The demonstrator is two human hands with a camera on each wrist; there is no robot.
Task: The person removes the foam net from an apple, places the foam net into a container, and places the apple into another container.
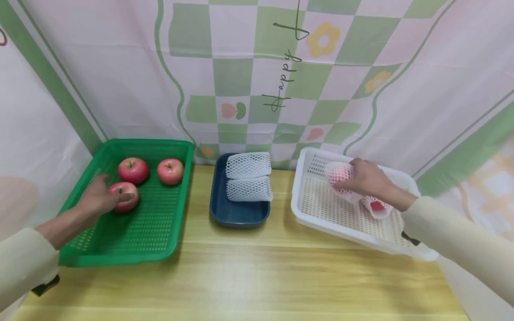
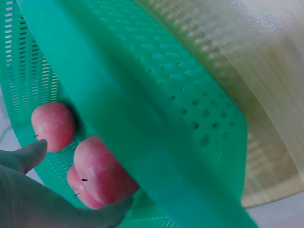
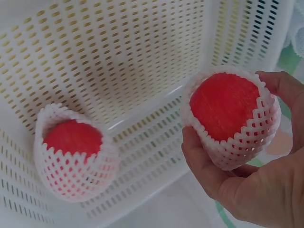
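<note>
On the left, my left hand (image 1: 96, 196) reaches into a green basket (image 1: 184, 196), its thumb and fingers spread around the nearest red apple (image 1: 124, 203). In the left wrist view a gap shows between the spread digits and that apple (image 2: 102, 171). Two more apples lie behind it, one red apple (image 1: 133, 170) close by and another (image 1: 170, 171) by the basket's right wall. My right hand (image 1: 367, 180) grips an apple in a white foam net (image 3: 225, 107) over a white basket (image 1: 297, 196). A second netted apple (image 3: 73, 140) rests in that basket.
Between the baskets stands a dark blue tray (image 1: 238, 218) with two white foam nets (image 1: 249, 166) lying in its back part. All three containers stand on a wooden table (image 1: 241, 276). A checked curtain (image 1: 233, 80) hangs directly behind them.
</note>
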